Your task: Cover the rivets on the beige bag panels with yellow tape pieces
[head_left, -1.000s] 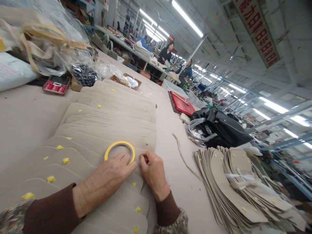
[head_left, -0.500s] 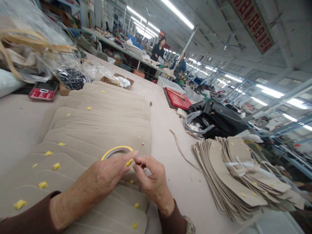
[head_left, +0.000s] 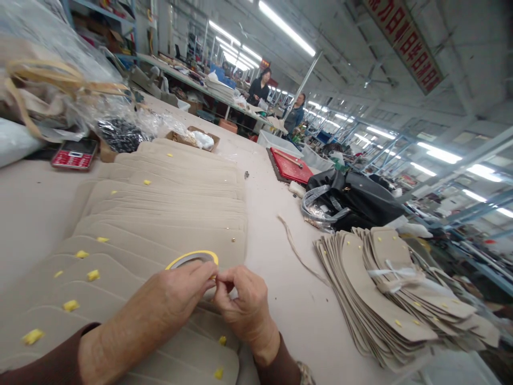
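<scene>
My left hand (head_left: 176, 297) grips a yellow tape roll (head_left: 191, 258) and holds it tilted just above the spread of beige cut pieces (head_left: 160, 214). My right hand (head_left: 240, 302) is closed in a pinch at the roll's near edge, against the left fingertips. What it pinches is too small to make out. Small yellow tabs (head_left: 93, 275) dot the beige pieces on the left. Both sleeves are dark brown.
A fanned stack of beige pieces (head_left: 385, 289) lies at the right. Behind it sit a black bag (head_left: 360, 200), a red tray (head_left: 290, 166) and a cord (head_left: 296, 251). A red calculator (head_left: 74, 156) and plastic bags (head_left: 52, 91) are at the back left. Two people (head_left: 280, 101) stand far off.
The tape roll has been lifted off the pieces and tilted. My right hand has closed in against the left fingertips at the roll's edge.
</scene>
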`<state>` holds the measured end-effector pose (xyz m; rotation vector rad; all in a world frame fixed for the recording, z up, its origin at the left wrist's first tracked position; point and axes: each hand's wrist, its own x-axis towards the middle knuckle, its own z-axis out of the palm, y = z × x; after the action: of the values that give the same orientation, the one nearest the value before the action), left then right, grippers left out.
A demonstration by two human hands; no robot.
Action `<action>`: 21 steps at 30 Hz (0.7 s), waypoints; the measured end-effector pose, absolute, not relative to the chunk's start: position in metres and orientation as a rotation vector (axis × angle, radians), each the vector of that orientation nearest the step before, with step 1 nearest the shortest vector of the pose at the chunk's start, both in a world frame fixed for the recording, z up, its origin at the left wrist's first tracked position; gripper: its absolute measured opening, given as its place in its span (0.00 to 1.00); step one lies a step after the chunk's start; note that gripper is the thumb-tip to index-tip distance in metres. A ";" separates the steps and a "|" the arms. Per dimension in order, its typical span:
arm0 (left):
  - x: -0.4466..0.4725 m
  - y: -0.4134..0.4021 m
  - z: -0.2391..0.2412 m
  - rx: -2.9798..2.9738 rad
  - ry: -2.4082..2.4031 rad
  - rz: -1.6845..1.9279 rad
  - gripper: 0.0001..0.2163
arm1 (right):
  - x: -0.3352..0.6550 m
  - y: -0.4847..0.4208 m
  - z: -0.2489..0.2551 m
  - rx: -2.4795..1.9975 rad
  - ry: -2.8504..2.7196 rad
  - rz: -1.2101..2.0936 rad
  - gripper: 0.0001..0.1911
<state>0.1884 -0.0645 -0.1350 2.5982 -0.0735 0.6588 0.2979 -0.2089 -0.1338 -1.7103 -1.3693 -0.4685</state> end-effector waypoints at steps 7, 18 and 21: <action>0.200 -0.066 -0.130 2.680 -0.072 0.688 0.12 | 0.295 -0.208 -0.126 -1.750 -0.920 0.011 0.06; 0.211 -0.066 -0.146 2.923 -0.067 0.779 0.09 | 0.345 -0.221 -0.136 -1.726 -0.286 0.660 0.18; 0.214 -0.062 -0.157 3.028 -0.057 0.650 0.07 | 0.348 -0.223 -0.144 -1.739 -0.312 0.704 0.20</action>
<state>0.2144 -0.0616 -0.1567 3.0276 -0.0571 0.6502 0.3478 -0.2232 -0.1439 -1.7388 -0.3117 0.7042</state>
